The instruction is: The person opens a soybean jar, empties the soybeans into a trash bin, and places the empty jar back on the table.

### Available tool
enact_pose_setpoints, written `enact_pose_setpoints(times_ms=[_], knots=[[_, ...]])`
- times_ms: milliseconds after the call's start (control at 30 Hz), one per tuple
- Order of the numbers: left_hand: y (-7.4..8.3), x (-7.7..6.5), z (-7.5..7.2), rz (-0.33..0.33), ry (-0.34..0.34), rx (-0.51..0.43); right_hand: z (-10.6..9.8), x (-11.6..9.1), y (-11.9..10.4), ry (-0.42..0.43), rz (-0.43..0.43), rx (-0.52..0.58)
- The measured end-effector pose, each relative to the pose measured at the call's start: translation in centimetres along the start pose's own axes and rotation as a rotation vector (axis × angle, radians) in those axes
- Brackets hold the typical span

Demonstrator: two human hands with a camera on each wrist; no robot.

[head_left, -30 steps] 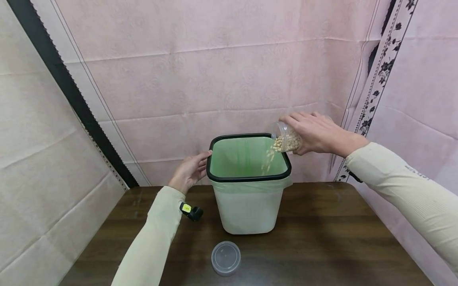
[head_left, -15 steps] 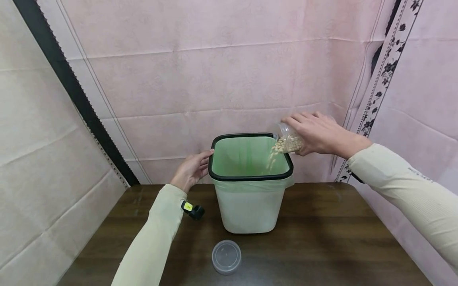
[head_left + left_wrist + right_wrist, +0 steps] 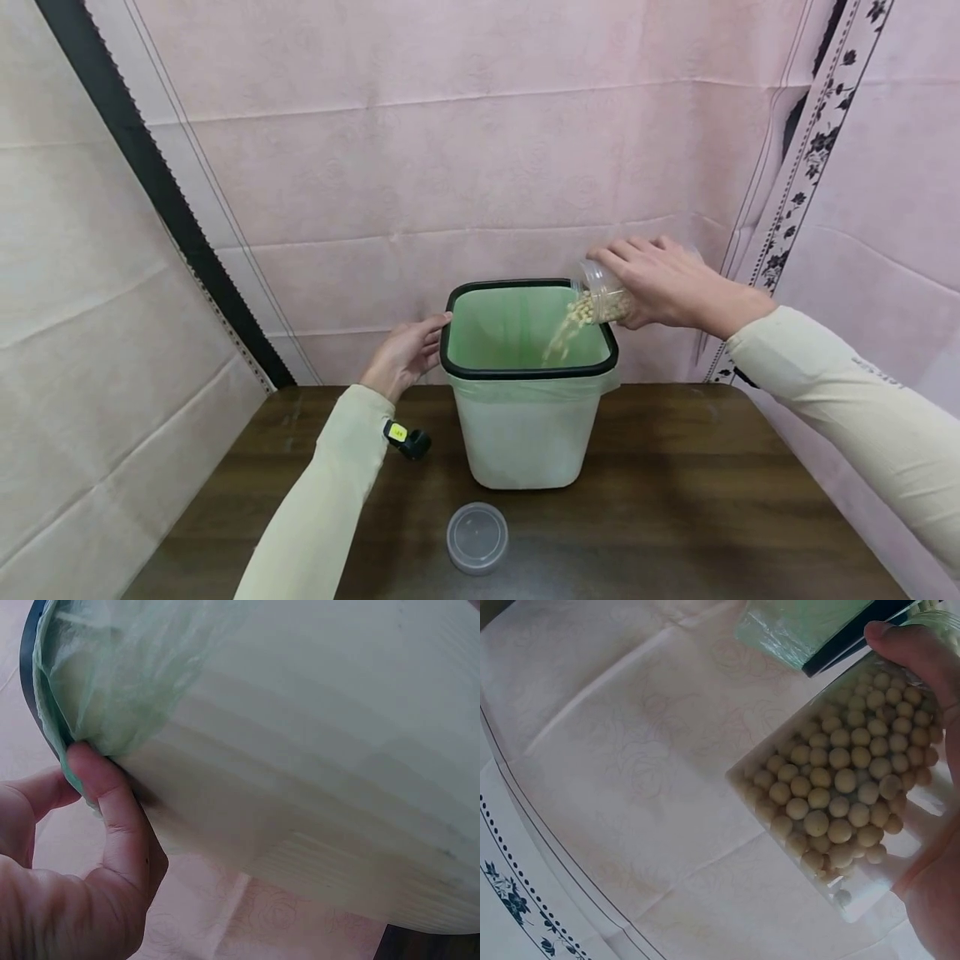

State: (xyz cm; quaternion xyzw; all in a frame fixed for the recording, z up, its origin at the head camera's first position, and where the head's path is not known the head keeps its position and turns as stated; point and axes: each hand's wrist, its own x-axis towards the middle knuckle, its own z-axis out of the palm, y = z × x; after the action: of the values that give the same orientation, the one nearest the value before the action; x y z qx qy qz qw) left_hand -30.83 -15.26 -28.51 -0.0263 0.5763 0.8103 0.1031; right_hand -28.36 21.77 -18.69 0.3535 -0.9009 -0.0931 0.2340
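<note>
A white trash bin with a black rim and a green liner bag stands upright on the table. My left hand pinches the bin's rim on its left side; in the left wrist view the fingers press on the liner below the rim. My right hand grips a clear plastic jar of round, pale soybeans. The jar is tilted, its mouth over the bin's right rim, and soybeans stream into the lined bin. The bin's bottom inside is hidden.
A clear round lid lies on the dark wooden table in front of the bin. Pale pink cloth hangs behind the table and along both sides.
Soybeans keep pouring from the jar, and the stream now slants further left into the bin. The jar tips slightly lower at its mouth. My left hand stays on the rim.
</note>
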Motion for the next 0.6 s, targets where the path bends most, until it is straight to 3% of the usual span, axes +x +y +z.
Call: enact_pose_setpoints(times_ms=[600], knots=[[-0.22, 0.08, 0.21, 0.002, 0.008, -0.001, -0.42, -0.1, 0.4, -0.007, 0.006, -0.019]])
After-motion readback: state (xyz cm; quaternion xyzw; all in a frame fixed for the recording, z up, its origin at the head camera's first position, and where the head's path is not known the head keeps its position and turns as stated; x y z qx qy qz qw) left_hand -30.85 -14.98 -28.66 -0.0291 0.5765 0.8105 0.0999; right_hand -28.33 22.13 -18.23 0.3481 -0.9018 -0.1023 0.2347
